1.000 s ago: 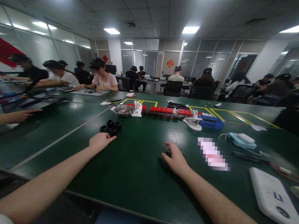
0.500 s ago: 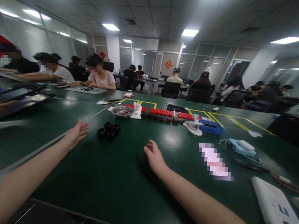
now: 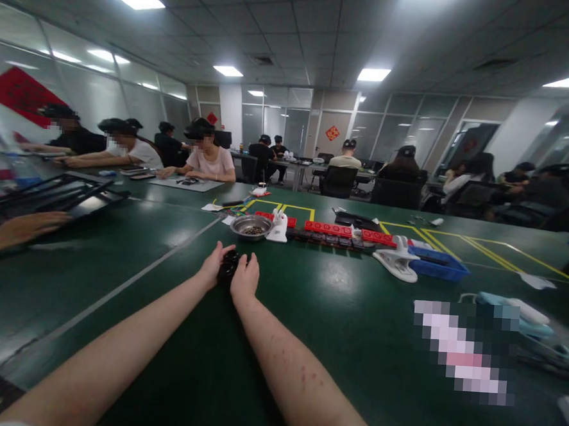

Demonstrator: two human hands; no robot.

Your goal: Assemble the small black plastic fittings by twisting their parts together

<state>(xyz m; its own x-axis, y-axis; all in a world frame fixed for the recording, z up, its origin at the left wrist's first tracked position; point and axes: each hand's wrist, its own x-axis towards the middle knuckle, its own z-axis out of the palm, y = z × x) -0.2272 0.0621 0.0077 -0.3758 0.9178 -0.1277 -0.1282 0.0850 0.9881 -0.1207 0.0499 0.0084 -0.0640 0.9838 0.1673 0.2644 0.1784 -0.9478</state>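
Observation:
Several small glossy black round pieces [image 3: 228, 269] are gathered on the green table, between my two hands. My left hand [image 3: 212, 264] touches them from the left, fingers curved round that side. From the right, my right hand [image 3: 246, 276] cups the same group, its fingers bent against it. Both hands hide part of the black pieces. Just beyond them stands a metal bowl [image 3: 251, 228] with small bits inside, next to a white clip-like stand [image 3: 278, 226].
Red blocks [image 3: 328, 229] form a row behind, with a white stand [image 3: 398, 260] and a blue tray [image 3: 438, 265] at its right end. A pixelated pink sheet [image 3: 462, 352] lies right. Another person's hand [image 3: 28, 228] is at left, by a black frame [image 3: 68, 194].
My hands, apart before, have come together around the black pieces, which are now drawn into a tighter group. The camera view has tilted up and shifted left.

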